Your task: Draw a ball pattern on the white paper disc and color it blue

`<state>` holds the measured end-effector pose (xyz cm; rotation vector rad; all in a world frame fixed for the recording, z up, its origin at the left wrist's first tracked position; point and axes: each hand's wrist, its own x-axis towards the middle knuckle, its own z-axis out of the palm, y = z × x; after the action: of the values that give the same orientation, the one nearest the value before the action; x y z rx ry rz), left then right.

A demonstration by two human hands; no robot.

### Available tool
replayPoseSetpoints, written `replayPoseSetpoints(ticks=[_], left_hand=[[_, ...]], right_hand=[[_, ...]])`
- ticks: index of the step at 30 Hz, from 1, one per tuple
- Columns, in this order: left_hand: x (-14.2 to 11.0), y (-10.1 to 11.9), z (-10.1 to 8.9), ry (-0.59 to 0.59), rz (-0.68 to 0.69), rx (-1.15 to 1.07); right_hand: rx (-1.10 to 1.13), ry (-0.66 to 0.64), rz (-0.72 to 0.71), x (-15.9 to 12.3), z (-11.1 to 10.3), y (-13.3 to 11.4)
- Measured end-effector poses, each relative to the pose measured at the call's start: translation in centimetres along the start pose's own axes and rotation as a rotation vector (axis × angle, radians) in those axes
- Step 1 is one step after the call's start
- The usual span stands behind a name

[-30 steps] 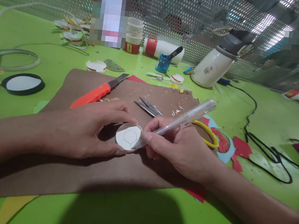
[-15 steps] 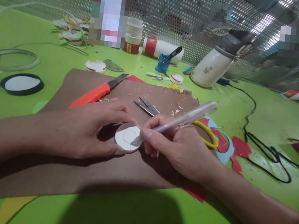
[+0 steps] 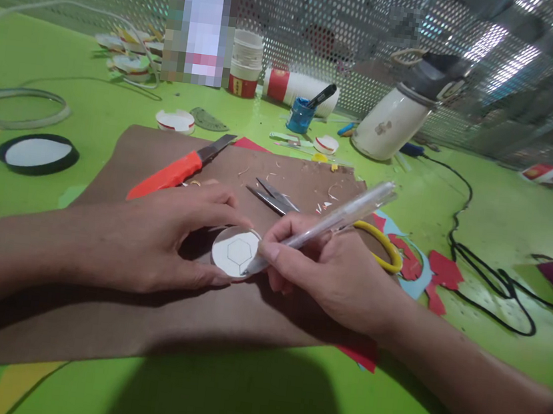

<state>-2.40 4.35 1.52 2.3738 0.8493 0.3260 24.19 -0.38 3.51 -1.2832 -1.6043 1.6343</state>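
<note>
White disc (image 3: 224, 258), w/ a hexagon drawn on it & a short line run from the hexagon's lower corner, is seen at approx. centre, above the brown sheet (image 3: 179, 339). Its rim is gripped from 9 o'clock by the L hand (image 3: 161, 240), thumb at approx. 7, index at approx. 12. A clear-barrelled pen (image 3: 346, 214) is pinched in the closed fingers of the R hand (image 3: 324, 270), at 3 o'clock; its tip is put to the disc's face at approx. 5, its barrel slanted up toward 2.

From the disc: orange-handled knife (image 3: 167, 175) is laid at 10; scissors (image 3: 273, 201), blades parted, at 1 to 2, partly hidden by the R hand; red paper scraps (image 3: 444, 273) at 3; blue pot (image 3: 300, 116), w/ a black marker (image 3: 322, 96) stood in it, at 1.
</note>
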Motion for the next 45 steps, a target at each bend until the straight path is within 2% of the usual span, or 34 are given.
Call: replayPoseSetpoints(ticks=[8,12,15,24,31,35,45], left_hand=[[-0.2,0.1,0.0,-0.007,0.016,0.036],[-0.2,0.4,-0.3,0.004,0.087,0.064],[-0.3,0.6,-0.3,0.021,0.129,0.075],[-0.4,0.1,0.8,0.077,0.092,0.098],[-0.6,1.0,0.1,0.002,0.115,0.03],[-0.8,0.7,0.1,0.002,0.138,0.017],[-0.2,-0.2,0.5,0.063,0.04,-0.002]], right_hand=[[0.051,0.037,-0.023,0.1,0.1,0.1],[0.078,0.096,-0.067,0.3,0.1,0.1],[0.089,0.093,-0.07,0.4,0.2,0.1],[0.064,0.079,-0.079,0.0,0.1,0.4],[0.082,0.138,-0.167,0.0,-0.4,0.3],[0.048,0.128,-0.148,-0.1,-0.2,0.0],[0.002,0.088,-0.085,0.0,-0.3,0.2]])
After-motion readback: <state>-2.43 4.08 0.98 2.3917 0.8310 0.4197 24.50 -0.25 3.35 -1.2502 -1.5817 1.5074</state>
